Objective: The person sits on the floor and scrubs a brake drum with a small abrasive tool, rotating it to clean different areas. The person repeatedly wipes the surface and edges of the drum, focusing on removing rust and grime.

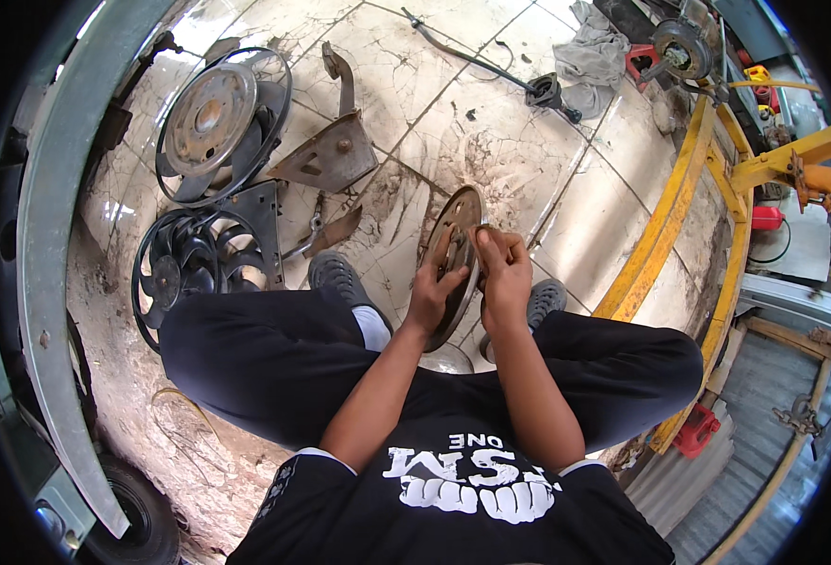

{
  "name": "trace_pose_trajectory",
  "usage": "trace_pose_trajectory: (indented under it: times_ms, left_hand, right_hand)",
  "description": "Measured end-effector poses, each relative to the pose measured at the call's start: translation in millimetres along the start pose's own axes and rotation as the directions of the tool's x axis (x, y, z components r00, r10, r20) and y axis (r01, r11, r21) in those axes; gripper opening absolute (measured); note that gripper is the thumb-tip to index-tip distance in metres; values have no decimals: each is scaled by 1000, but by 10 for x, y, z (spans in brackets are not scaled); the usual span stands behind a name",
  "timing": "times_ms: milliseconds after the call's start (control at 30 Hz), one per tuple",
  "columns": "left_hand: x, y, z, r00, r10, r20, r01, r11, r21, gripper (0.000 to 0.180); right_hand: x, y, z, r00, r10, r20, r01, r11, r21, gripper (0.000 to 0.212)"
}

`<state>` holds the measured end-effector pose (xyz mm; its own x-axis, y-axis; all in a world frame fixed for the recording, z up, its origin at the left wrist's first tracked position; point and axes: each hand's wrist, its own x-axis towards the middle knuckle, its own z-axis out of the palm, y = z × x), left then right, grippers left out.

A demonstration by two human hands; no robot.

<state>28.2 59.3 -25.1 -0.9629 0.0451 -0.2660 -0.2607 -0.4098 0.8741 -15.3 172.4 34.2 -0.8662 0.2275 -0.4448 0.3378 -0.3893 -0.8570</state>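
Round metal plate: the brown plate (453, 311) is on edge at the centre of the view, between the shoes; whether its lower rim touches the floor (547, 169) cannot be told.
Left grip: the left hand (431, 297) holds the plate's left face, thumb laid across it, other fingers near the central opening.
Right grip: the right hand (503, 273) is closed narrowly on the rim at about two o'clock.
Handling: probably stiff, fairly heavy and hard to break; grime could make it slippery.
Best hold: opposite rims, or rim plus central opening, minding thin edges.
Ten o'clock: rusty disc (210, 113) on a ringed fan (279, 104).
Three o'clock: yellow frame (665, 226).
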Motion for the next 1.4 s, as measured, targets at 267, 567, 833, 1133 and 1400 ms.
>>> trace_pose_trajectory:
  times_ms: [267,567,833,1133,1400]
  left_hand:
    - [7,-21,-16,995,51,81,-33,976,-215,89]
    - [74,261,42,994,-104,-21,105,993,49,72]
    - [166,488,-127,978,-86,-190,96,994,45,65]
    - [93,997,-132,941,-295,-164,239,926,-292,67]
    - [28,785,-326,865,-465,-189,438,883,-170,52]
  right_hand:
    - [333,-162,189,963,267,-34,-257,950,176,32]
    - [78,-204,205,974,226,3,-226,971,74,32]
    - [-58,-228,297,825,515,234,-556,812,177,27]
    - [5,-228,248,905,383,184,-412,897,159,42]
    - [-106,-190,289,951,147,274,-155,988,9,51]
